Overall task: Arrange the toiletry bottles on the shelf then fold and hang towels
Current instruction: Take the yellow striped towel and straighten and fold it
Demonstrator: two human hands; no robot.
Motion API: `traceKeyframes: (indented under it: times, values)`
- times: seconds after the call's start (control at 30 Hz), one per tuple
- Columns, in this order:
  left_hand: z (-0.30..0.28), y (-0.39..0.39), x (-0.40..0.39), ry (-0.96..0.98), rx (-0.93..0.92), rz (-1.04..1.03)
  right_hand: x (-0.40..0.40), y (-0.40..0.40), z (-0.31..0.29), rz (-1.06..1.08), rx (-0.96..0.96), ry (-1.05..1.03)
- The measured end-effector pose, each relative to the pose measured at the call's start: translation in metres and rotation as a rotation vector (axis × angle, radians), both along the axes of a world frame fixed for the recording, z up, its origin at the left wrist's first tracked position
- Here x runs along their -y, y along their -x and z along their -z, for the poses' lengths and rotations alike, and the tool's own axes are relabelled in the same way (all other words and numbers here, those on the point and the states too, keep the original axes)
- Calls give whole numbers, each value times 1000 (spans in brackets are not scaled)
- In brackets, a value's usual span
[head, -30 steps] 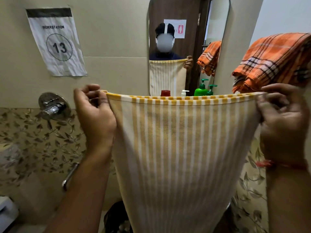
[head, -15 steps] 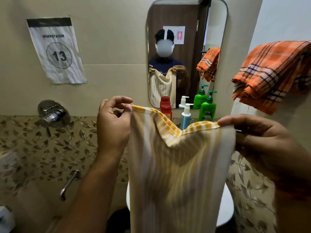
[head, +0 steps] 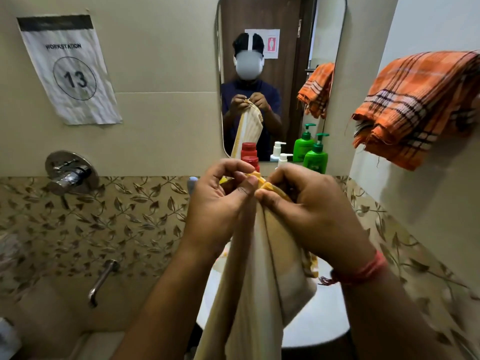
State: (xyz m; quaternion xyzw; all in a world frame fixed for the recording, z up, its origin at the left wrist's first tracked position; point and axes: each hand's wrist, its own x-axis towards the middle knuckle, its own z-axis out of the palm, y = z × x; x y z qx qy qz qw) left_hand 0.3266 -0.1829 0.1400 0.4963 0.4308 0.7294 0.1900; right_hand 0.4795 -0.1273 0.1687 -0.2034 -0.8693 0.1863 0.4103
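Both hands now together, left hand (head: 217,203) and right hand (head: 309,211) pinching striped towel's (head: 262,287) corners, formerly spread wide

I see a towel (head: 262,276) in cream with yellow stripes, an orange plaid towel (head: 418,105) crossed by dark and white lines, a green bottle (head: 315,158), a red cap (head: 250,160), and brown tiles (head: 109,222) patterned with gold leaves.
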Motion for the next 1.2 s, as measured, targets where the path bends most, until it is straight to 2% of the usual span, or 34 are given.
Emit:
traceKeyframes:
  times: [0.1, 0.43, 0.6, 0.67, 0.77, 0.83, 1.0, 1.1, 1.2]
  values:
    - [8, 0, -1, 4, 84, 92, -3, 10, 6, 77, -33, -14]
    - [19, -3, 0, 80, 267, 168, 1, 21, 11, 141, -41, -93]
    - [23, -1, 7, 61, 395, 337, -2, 21, 12, 160, -8, -96]
    - [22, 0, 8, 48, 382, 365, -1, 24, 15, 185, -9, -119]
    - [24, 2, 5, 70, 299, 245, 3, 27, 20, 212, -17, -143]
    - [28, 5, 2, 82, 325, 193, 4, 28, 24, 187, -13, -116]
    - [34, 16, -6, 89, 367, 90, 3, 21, 34, 24, 39, 80]
    - [32, 25, -8, 29, 319, -35, -2, 6, 42, -47, 126, 200]
    - [32, 29, -9, 5, 256, -143, -6, -8, 47, -32, 291, 140]
